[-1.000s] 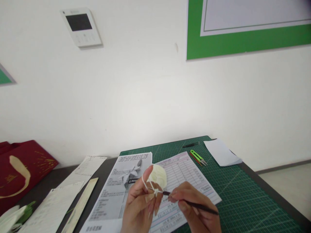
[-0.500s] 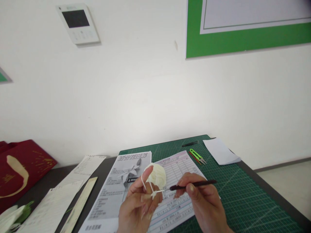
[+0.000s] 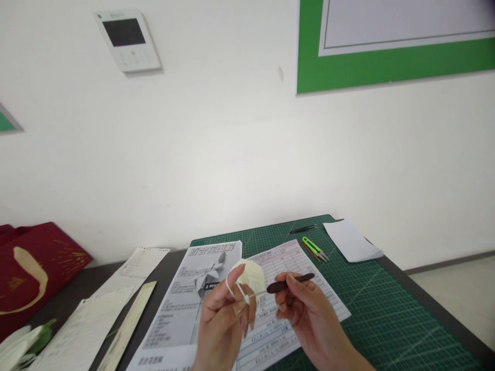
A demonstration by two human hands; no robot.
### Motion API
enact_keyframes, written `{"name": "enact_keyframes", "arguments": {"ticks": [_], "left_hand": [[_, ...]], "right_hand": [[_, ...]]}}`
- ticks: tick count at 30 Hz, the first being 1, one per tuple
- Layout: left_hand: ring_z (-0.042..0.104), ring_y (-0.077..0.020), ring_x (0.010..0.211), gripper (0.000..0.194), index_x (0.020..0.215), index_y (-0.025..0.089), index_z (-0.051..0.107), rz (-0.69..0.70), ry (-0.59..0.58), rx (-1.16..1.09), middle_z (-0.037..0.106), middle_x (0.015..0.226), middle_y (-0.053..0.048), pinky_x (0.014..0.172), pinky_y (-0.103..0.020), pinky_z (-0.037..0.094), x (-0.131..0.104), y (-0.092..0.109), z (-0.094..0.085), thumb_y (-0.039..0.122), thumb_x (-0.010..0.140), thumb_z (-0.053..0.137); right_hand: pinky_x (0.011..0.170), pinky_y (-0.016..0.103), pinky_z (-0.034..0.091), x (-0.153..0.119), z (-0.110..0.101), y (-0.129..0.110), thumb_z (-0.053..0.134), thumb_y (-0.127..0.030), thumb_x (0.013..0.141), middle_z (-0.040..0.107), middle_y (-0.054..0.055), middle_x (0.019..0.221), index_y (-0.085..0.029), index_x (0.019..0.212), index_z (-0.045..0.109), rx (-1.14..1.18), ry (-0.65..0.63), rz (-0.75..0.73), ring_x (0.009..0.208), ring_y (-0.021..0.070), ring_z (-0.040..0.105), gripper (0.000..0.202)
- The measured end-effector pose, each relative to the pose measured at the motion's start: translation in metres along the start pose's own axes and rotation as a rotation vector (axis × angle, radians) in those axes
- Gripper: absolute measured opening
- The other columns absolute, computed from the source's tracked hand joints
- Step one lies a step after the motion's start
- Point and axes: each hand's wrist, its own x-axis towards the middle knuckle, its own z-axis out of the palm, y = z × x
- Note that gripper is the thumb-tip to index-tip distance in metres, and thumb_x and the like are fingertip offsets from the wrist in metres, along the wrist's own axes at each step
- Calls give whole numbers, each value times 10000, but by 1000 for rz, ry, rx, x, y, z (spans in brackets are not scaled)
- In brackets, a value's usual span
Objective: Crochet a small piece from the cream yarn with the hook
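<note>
Pinched in my left hand (image 3: 222, 319) is a small piece of cream yarn work (image 3: 246, 299), and the working yarn loops over my raised index finger. My right hand (image 3: 305, 304) grips a crochet hook (image 3: 288, 284) by its dark brown handle. The hook's thin metal shaft points left and its tip meets the yarn at my left fingertips; the exact stitch is too small to make out. Behind my left hand sits a ball of cream yarn (image 3: 255, 275), partly hidden by the fingers, on printed sheets.
A green cutting mat (image 3: 386, 309) carries a printed chart (image 3: 286, 257), green thread snips (image 3: 314, 247), black tweezers (image 3: 302, 229) and white paper (image 3: 351, 241). Leftward are a pattern sheet (image 3: 170, 309), a ruler (image 3: 129, 324), handwritten pages (image 3: 85, 324) and a red bag (image 3: 58, 257).
My right hand has turned and shifted slightly left, so the hook's handle now tilts up more steeply to the right. My left hand stays nearly in place with the yarn.
</note>
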Motion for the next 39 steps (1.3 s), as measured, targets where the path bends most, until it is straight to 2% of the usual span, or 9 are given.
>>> {"name": "enact_keyframes", "arguments": {"ticks": [8,16,20,24,26,29,33,39], "left_hand": [[432,-92,460,406,1062,278,657,41,71,48,531,454,31,462,-223,291,-2,-8,3,166,671,659],[420,-82,469,421,1058,218,660,-44,115,18,512,522,33,478,-228,320,0,-4,6,160,642,666],[440,-94,491,425,1066,223,660,-45,80,85,556,555,8,473,-223,340,0,3,4,178,644,688],[441,-75,466,384,1022,254,684,-52,28,151,645,725,-48,416,-202,339,2,6,0,186,644,694],[453,-78,471,381,1008,252,690,-54,17,138,628,689,-37,408,-190,345,3,6,-1,182,633,698],[473,-87,512,398,1010,235,688,-53,61,128,588,629,-16,435,-173,367,3,5,-1,162,618,702],[429,-67,474,447,1048,229,669,-76,92,99,548,604,6,419,-160,363,3,2,3,142,611,701],[411,-70,487,477,1080,245,649,-51,137,91,535,606,23,438,-164,367,0,-6,9,113,624,689]], "right_hand": [[497,183,567,4,1,3,733,-244,701,717,62,591,-89,803,705,11,55,-1,479,92,634,188],[490,172,543,2,6,5,724,-248,707,721,67,601,-88,802,705,-51,52,-45,480,97,636,187],[474,166,522,2,8,4,719,-259,710,712,59,581,-86,778,703,-60,42,-58,456,92,626,187],[467,165,521,3,7,5,720,-255,708,708,54,566,-85,767,700,-63,40,-42,444,91,624,181],[462,163,524,3,6,5,725,-249,702,711,56,566,-83,767,701,-59,42,-32,441,89,623,180],[464,169,542,3,4,6,743,-231,678,721,68,577,-79,778,704,-32,56,2,452,97,634,186],[478,181,559,3,1,8,745,-219,675,726,74,578,-78,777,706,32,70,35,466,108,647,179],[498,201,567,5,0,8,739,-213,681,734,89,590,-82,786,704,22,74,2,478,121,659,171]]}}
